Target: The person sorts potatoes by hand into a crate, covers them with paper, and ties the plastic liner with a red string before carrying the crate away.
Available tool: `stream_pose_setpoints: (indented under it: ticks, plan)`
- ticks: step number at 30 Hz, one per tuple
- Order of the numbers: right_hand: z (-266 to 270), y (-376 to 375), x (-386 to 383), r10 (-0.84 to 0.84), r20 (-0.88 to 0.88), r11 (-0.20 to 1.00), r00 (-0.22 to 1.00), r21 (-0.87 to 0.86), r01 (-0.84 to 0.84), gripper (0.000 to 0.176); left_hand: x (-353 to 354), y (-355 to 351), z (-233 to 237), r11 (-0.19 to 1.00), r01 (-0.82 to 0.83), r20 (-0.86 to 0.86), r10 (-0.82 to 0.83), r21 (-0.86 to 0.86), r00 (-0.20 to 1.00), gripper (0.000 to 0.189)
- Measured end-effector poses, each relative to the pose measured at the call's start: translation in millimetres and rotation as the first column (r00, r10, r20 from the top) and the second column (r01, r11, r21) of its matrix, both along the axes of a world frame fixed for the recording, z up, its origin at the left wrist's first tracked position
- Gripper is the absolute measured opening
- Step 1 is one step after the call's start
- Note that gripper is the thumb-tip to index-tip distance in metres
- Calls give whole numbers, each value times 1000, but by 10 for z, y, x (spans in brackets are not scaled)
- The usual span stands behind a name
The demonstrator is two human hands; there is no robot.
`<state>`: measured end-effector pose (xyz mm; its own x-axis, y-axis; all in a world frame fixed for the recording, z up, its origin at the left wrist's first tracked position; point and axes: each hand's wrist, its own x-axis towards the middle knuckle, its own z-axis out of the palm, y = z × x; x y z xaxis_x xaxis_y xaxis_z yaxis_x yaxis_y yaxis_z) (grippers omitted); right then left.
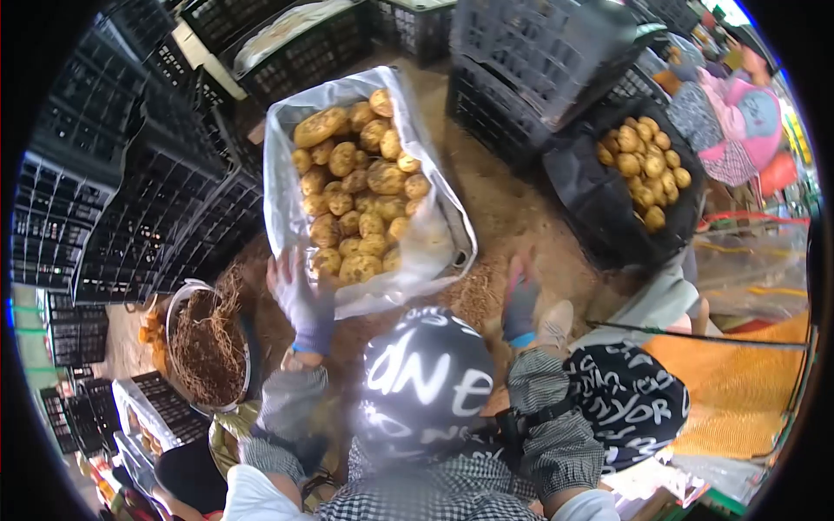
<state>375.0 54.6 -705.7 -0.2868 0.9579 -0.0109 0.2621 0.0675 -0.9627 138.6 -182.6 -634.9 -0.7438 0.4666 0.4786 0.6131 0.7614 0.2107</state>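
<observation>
Two open, gloved hands, left hand (304, 304) at the near corner of a plastic-lined crate (278, 187) of potatoes (342, 159), upper centre, right hand (521, 300) above brown floor (569, 282), mid-frame

Gloved hands reach out at a crowded potato-packing area, the left hand (304, 304) blurred at the near corner of a plastic-lined crate (453, 224) heaped with soil-flecked potatoes (354, 184), and the right hand (522, 297) open over the dirt floor (497, 195), apart from the crate. Whether the left hand touches the liner (280, 213) cannot be told. At left, a bucket (247, 352) holds brown, rootlike matter beside stacked black crates (143, 204); at right, more potatoes (645, 165) fill a black-lined container (578, 195), near a person in pink (754, 126).
</observation>
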Motion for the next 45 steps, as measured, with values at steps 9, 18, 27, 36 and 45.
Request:
stream_pose_setpoints:
  ticks: [9,18,27,36,45]
  plan:
    - [-1138,-408,-1132,25,39,998,999,-56,-23,37,-58,-242,-697,436,-452,523,-53,778,851,50]
    - [-1320,435,-2135,42,-174,991,984,-120,-64,37,-968,342,-701,330,-413,490,-199,849,849,44]
    - [311,1566,-1779,554,321,825,768,-86,-559,40,-1290,1194,281,857,491,240,-450,-154,860,53]
    - [750,2490,-272,523,614,692,591,99,-715,34,1705,223,-1119,-91,989,986,133,114,-102,44]
    - [157,3246,1204,-80,884,767,461,350,-538,43,1448,125,-1597,104,957,920,266,270,-288,39]
